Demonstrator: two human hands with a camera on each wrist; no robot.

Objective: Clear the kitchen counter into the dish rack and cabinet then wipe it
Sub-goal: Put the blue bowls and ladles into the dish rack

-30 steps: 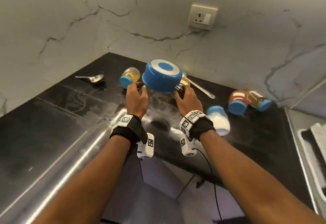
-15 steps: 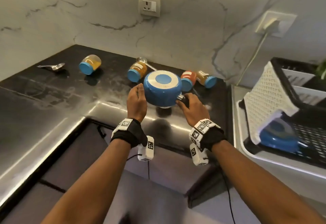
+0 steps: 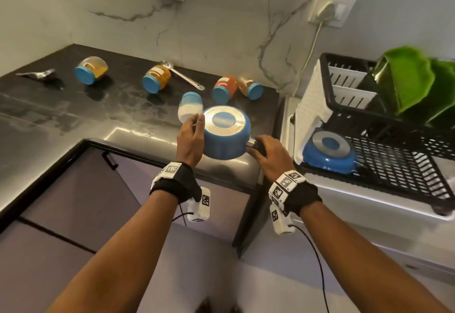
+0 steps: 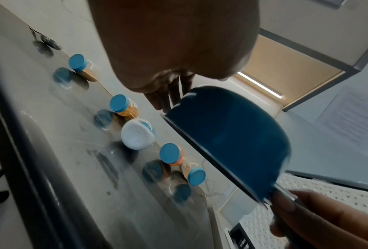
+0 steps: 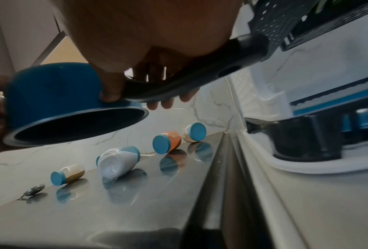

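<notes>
A blue saucepan [image 3: 225,137] hangs upside down in the air over the counter's front edge, just left of the dish rack [image 3: 394,165]. My right hand [image 3: 268,155] grips its black handle [image 5: 200,80]. My left hand [image 3: 190,137] lies flat against the pan's left wall [image 4: 232,134], fingers [image 4: 168,96] fairly straight and thumb up by the base rim. In the right wrist view the pan's dark mouth [image 5: 76,126] faces down at the counter. A second blue pan [image 3: 330,152] rests upside down in the rack.
Several blue-lidded jars lie on the black counter [image 3: 73,120]: two yellow [image 3: 92,70] [image 3: 156,78], one orange [image 3: 224,88], one white [image 3: 189,108]. Two spoons [image 3: 37,74] [image 3: 183,76] lie near the wall. Green plates [image 3: 413,83] stand in the rack. A plugged cord [image 3: 310,54] hangs behind.
Both hands have carried the saucepan to the right, from the back of the counter to its front edge beside the dish rack. The grip is unchanged.
</notes>
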